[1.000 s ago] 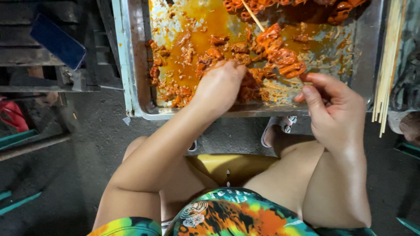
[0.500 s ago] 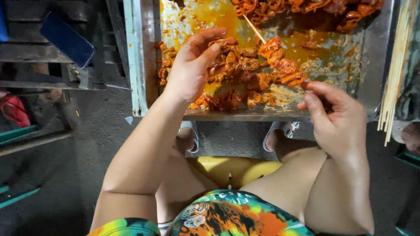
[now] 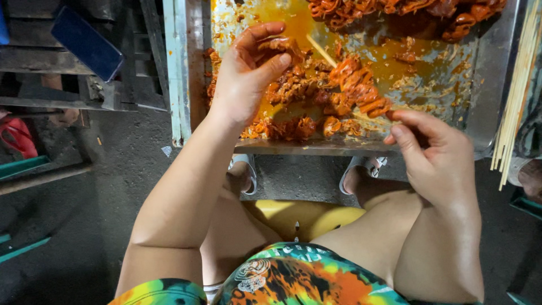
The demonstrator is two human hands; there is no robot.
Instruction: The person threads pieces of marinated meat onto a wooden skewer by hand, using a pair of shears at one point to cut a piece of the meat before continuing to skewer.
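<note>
**A:** ok what's each hand doing here?

**B:** The left hand (image 3: 245, 76) is up over the metal tray (image 3: 485, 107), fingers (image 3: 271, 66) curled and pinching a piece of marinated meat (image 3: 280, 45), thumb under it and the other tips folded over the top. So it's grasping that orange-red chunk, lifted a bit above the sauce.

**A:** and the right one?

**B:** The right hand (image 3: 437, 155) sits at the near edge of the tray, thumb and forefinger pressed together on the end of a thin wooden skewer (image 3: 319, 49). The stick runs away from those fingers, up and leftward across the tray, and its far tip ends just beside the left hand's fingers. Several meat pieces (image 3: 355, 85) are already threaded along it, between the two hands.

**A:** what else is around?

**B:** More loose meat (image 3: 282, 127) lies just below the left fingers, by the tray's near rim. A bigger heap of meat (image 3: 406, 11) is at the far side, well beyond both hands. A bundle of bare skewers (image 3: 516, 90) lies right of the right hand, along the tray's edge. A dark blue phone (image 3: 86, 43) rests well off to the left of the left fingers. Under the person there's a yellow stool (image 3: 299, 217), and sandals (image 3: 361, 169) show below the tray.
</note>
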